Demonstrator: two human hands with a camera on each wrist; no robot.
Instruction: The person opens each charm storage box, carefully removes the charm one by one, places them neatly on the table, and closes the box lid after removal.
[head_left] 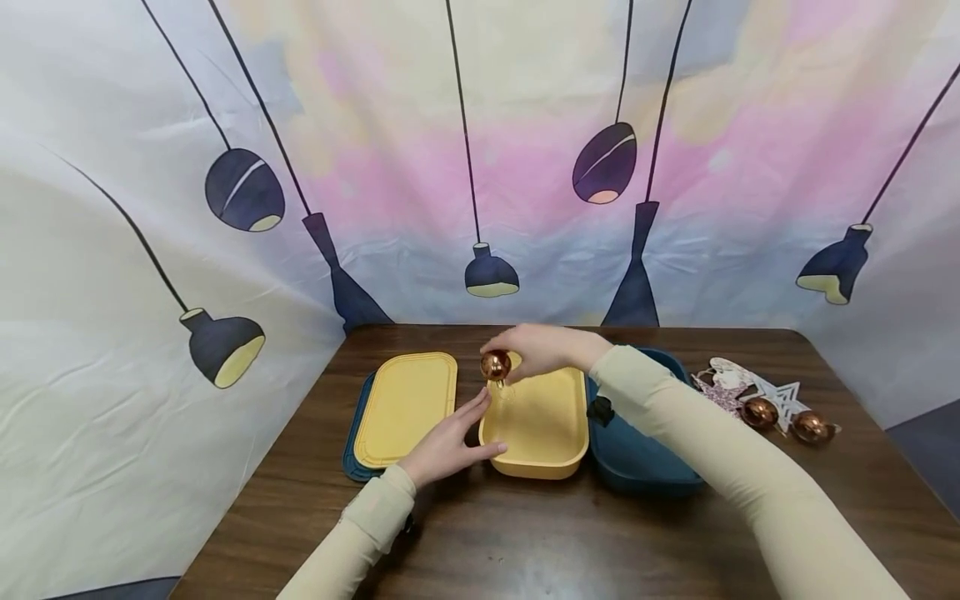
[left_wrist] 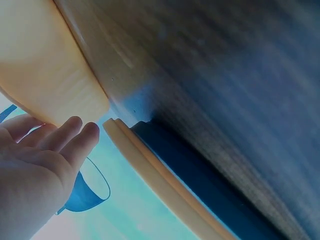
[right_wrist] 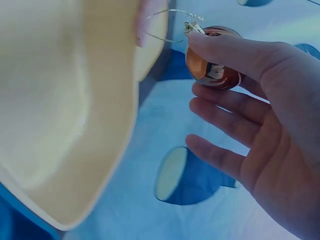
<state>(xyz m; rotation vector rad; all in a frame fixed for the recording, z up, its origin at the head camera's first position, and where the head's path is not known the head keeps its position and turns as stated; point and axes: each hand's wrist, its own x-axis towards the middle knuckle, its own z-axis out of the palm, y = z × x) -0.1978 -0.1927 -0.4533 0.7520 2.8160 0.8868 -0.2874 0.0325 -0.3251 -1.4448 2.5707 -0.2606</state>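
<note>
My right hand (head_left: pixel 546 348) pinches a shiny copper bauble (head_left: pixel 495 365) above the far left corner of the yellow box (head_left: pixel 536 471). In the right wrist view, a thin gold string loop hangs from the cap of the bauble (right_wrist: pixel 214 60), and thumb and fingers hold the ball near that cap. My left hand (head_left: pixel 453 443) rests at the left side of the yellow box with fingers straight, fingertips right at its rim. The left wrist view shows these fingers (left_wrist: pixel 64 142) extended beside the box's outer wall (left_wrist: pixel 50 70).
A dark blue box (head_left: pixel 637 467) stands right beside the yellow one. To the left, a yellow lid (head_left: pixel 408 400) lies stacked on a blue lid (head_left: pixel 352 458). Two copper baubles (head_left: pixel 759 412), a white star (head_left: pixel 787 396) and a pink glittery ornament (head_left: pixel 723 393) lie at the right.
</note>
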